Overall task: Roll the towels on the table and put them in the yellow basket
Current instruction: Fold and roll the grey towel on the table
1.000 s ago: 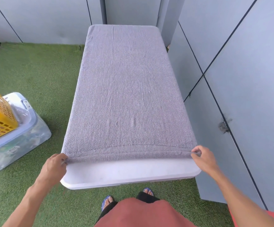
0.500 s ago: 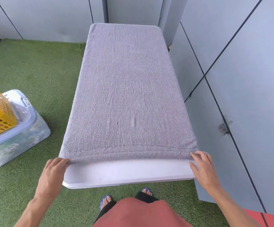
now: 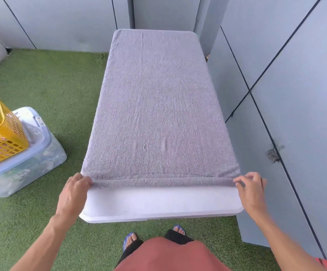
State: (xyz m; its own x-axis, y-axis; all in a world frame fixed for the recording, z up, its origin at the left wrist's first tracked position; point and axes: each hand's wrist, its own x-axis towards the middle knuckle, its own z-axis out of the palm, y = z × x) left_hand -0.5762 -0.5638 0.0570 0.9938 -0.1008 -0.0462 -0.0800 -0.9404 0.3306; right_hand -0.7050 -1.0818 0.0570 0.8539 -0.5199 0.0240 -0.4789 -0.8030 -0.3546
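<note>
Both hands, left hand [image 3: 74, 190] and right hand [image 3: 251, 189], now pinch the towel's [image 3: 158, 106] folded-over near edge.

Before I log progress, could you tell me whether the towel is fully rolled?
No, the towel lies flat on the table, only its near edge turned.

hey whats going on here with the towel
A person stands at the near end of a white plastic table with a grey terry towel spread flat along it. The left hand and right hand each pinch a near corner of the towel, where the near edge is turned over into a narrow first fold or roll. The rest of the towel lies flat. The yellow perforated plastic basket sits to the left on a clear lidded storage box on the green artificial grass.
</note>
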